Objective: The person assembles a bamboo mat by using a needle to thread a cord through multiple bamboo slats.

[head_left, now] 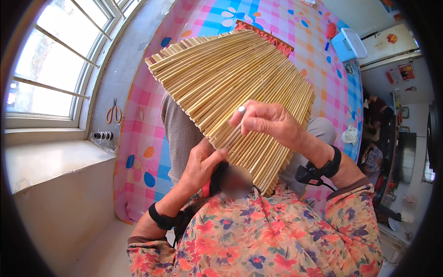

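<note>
So the big fan-shaped straw mat [230, 87] is held up over the person's lap, above the checked bedspread [281, 27]. Its straws all converge at the narrow end down by the chest and splay out wide toward the far upper left, so the long axis runs from the near lower right up and away to the upper left. There's a strip of orange-red trim [267, 34] along the far edge.

Right hand [272, 122] sits on top of the mat about midway, fingers [237, 121] curled in and pinching a straw or two, with a silvery thimble [242, 110] on one fingertip. Left hand [200, 166] is just below and left of that, fingers partly closed, gripping the mat's lower edge near the narrow end, thumb tip on the straws.

Well off left of both hands, orange-handled scissors [113, 111] lie on the window ledge [124, 60].
</note>
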The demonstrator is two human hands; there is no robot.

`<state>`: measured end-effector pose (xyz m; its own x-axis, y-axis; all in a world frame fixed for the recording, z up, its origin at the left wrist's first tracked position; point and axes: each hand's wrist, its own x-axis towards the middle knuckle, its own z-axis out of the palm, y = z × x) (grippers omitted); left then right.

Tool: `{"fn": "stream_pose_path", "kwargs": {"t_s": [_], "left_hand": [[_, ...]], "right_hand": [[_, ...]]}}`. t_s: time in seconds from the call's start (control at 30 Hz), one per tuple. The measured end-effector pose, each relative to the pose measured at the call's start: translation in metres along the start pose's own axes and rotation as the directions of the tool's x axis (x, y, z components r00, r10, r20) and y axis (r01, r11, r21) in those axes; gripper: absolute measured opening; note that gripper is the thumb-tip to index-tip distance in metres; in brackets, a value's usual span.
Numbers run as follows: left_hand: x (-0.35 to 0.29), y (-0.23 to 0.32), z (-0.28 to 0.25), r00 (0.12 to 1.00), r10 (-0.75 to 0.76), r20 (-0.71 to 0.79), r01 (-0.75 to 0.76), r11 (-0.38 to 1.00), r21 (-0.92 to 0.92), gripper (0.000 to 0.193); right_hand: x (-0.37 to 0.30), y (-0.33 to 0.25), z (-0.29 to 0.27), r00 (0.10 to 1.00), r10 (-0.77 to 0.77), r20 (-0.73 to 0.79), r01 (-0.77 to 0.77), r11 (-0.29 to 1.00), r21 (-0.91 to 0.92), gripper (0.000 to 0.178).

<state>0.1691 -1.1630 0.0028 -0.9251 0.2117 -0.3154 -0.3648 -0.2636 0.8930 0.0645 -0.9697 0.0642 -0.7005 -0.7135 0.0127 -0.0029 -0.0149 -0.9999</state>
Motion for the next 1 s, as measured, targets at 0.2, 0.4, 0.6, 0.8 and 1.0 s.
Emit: {"fn": "stream_pose_path", "kwargs": {"t_s": [0.2, 0.4, 0.6, 0.8, 1.0], "left_hand": [[0.0, 0.003, 0.0, 1.0, -0.008, -0.009, 0.009, 0.996, 0.086, 0.019], [0.002, -0.001, 0.002, 0.999, -0.009, -0.035, 0.011, 0.998, 0.062, 0.012], [0.0, 0.005, 0.004, 0.995, -0.092, -0.032, 0.089, 0.991, -0.103, 0.016], [0.004, -0.004, 0.001, 0.995, -0.095, 0.023, 0.098, 0.984, -0.148, 0.042], [0.004, -0.006, 0.005, 0.999, -0.034, -0.019, 0.032, 0.993, -0.113, 0.039]], "right_hand": [[0.005, 0.004, 0.03, 0.981, 0.186, 0.05, -0.181, 0.802, 0.57, 0.026], [0.004, -0.016, 0.05, 0.968, 0.235, -0.091, -0.2, 0.936, 0.289, 0.027], [0.013, -0.022, 0.042, 0.984, 0.157, -0.083, -0.135, 0.965, 0.226, 0.026], [0.016, -0.04, 0.017, 0.975, -0.018, -0.221, 0.062, 0.979, 0.195, 0.028], [0.007, -0.045, 0.014, 0.986, 0.067, -0.152, 0.029, 0.833, 0.552, 0.026]]}}
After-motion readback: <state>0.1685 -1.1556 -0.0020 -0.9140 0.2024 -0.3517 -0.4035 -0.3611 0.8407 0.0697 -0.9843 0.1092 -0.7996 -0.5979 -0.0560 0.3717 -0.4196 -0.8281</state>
